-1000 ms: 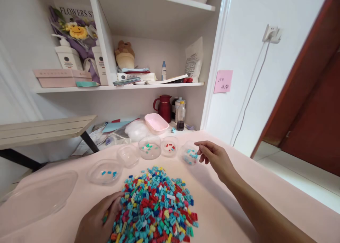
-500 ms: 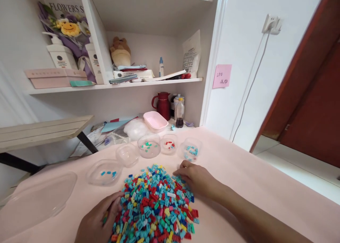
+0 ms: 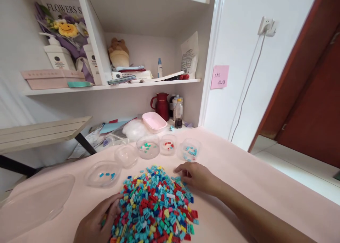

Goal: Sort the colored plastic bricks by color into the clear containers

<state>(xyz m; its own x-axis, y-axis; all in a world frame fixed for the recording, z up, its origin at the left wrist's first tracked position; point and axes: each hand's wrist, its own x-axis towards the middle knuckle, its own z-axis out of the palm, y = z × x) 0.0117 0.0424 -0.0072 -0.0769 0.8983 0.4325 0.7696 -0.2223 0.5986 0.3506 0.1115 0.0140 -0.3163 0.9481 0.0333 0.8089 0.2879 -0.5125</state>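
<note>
A heap of small toy bricks [image 3: 156, 204] in light blue, red, yellow, green and other colours lies on the pink table cover. At its left edge is my left hand [image 3: 97, 218], fingers curled, with a few green and orange bricks showing between thumb and fingers. My right hand [image 3: 196, 175] rests at the heap's upper right, loosely bent, its index finger extended and nothing visible in it. Beyond the heap stand clear bowls: one with blue bricks [image 3: 102, 174], one with green bricks [image 3: 148, 147], one with red bricks [image 3: 168, 145] and one with light blue bricks [image 3: 190, 151].
A clear bowl [image 3: 126, 157] without bricks stands among the others. At the left lies a large clear lid or tray [image 3: 39, 204]. Behind are a pink basin [image 3: 154, 122], a red jug [image 3: 162, 106] and a bottle [image 3: 179, 114], under a loaded shelf [image 3: 159, 82].
The view has shifted slightly. My right hand has moved a little, its fingers slightly lifted at the heap's edge. My left hand stays beside the heap.
</note>
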